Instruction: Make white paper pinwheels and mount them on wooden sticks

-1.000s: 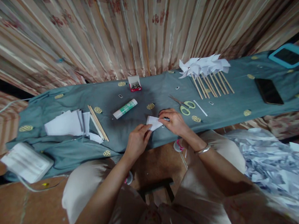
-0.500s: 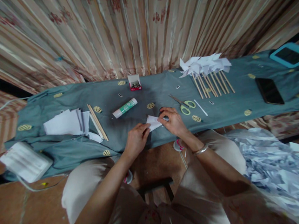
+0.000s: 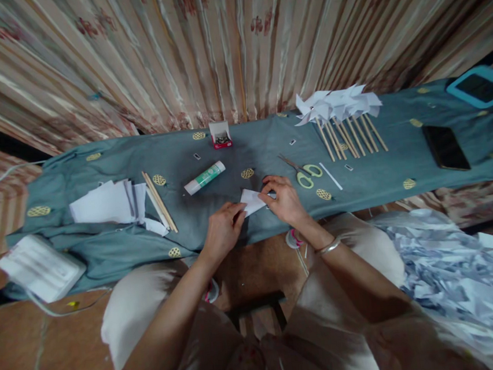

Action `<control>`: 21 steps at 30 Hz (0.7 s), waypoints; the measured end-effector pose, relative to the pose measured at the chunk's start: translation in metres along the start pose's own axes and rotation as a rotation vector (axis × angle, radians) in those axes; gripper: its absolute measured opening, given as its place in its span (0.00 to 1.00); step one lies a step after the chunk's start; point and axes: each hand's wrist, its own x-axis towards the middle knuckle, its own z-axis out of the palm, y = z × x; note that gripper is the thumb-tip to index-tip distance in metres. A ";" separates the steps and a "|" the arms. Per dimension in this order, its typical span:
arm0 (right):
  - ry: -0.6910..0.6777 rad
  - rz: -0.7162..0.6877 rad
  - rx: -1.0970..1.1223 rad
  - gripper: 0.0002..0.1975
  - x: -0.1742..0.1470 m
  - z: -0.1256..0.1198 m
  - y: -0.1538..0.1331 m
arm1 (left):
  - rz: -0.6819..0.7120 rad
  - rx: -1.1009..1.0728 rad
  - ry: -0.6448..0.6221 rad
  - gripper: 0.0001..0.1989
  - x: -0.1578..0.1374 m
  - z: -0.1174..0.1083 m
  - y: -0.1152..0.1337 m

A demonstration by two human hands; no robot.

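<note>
A small folded piece of white paper (image 3: 252, 201) is held between both hands, low over the near edge of the cloth. My left hand (image 3: 224, 228) pinches its left corner between thumb and fingers. On the other side, my right hand (image 3: 283, 200) grips the right end, its fingertips covering part of the sheet. Scissors with pale green handles (image 3: 304, 173) lie just beyond my right hand, beside a thin white paper strip (image 3: 330, 176). A glue stick (image 3: 204, 178) with a green label rests past my left hand.
An open red-and-white box of small metal pieces (image 3: 221, 136) stands at the back. Paper pinwheels on sticks (image 3: 339, 106), a phone (image 3: 446, 147) and a blue-framed device (image 3: 481, 88) lie right. Paper sheets (image 3: 100, 204), wooden sticks (image 3: 160, 202) and a white box (image 3: 43, 267) are left.
Both hands keep their grip on the folded paper, with hardly any motion of the fingers. The whole view has shifted very slightly.
</note>
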 end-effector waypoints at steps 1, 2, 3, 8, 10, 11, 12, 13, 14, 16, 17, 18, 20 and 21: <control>-0.001 0.002 0.000 0.02 0.000 0.000 0.000 | 0.000 0.005 -0.004 0.10 0.000 0.000 0.000; -0.001 0.005 -0.001 0.02 0.000 0.000 -0.001 | 0.002 0.012 -0.010 0.10 0.000 0.000 -0.001; -0.003 0.008 -0.003 0.02 0.000 0.000 -0.001 | 0.006 0.021 -0.016 0.10 0.000 -0.001 0.000; -0.004 0.019 -0.010 0.03 0.000 0.000 -0.004 | 0.108 0.200 0.032 0.13 -0.001 -0.005 0.007; 0.003 0.019 -0.010 0.04 0.000 0.000 -0.005 | 0.198 0.298 0.031 0.16 -0.004 -0.002 0.013; 0.005 0.018 -0.010 0.04 0.000 0.000 -0.005 | 0.245 0.328 0.010 0.17 -0.006 0.001 0.017; 0.007 0.018 -0.011 0.04 0.000 0.000 -0.005 | 0.291 0.345 -0.017 0.18 -0.008 0.004 0.020; 0.010 0.018 -0.012 0.04 0.000 0.001 -0.005 | 0.326 0.362 -0.039 0.19 -0.010 0.009 0.022; 0.012 0.017 -0.015 0.04 0.000 0.001 -0.005 | 0.352 0.383 -0.058 0.20 -0.013 0.013 0.025; 0.018 0.013 -0.020 0.04 0.000 0.002 -0.005 | 0.374 0.424 -0.088 0.22 -0.018 0.022 0.027; 0.021 0.011 -0.022 0.04 0.000 0.002 -0.005 | 0.375 0.439 -0.101 0.23 -0.019 0.025 0.028; 0.023 0.009 -0.024 0.04 0.000 0.002 -0.005 | 0.372 0.449 -0.113 0.25 -0.021 0.028 0.028; 0.023 0.006 -0.029 0.03 0.000 0.003 -0.005 | 0.361 0.453 -0.135 0.29 -0.022 0.031 0.027; 0.024 0.006 -0.031 0.03 0.000 0.003 -0.005 | 0.356 0.450 -0.146 0.31 -0.023 0.032 0.026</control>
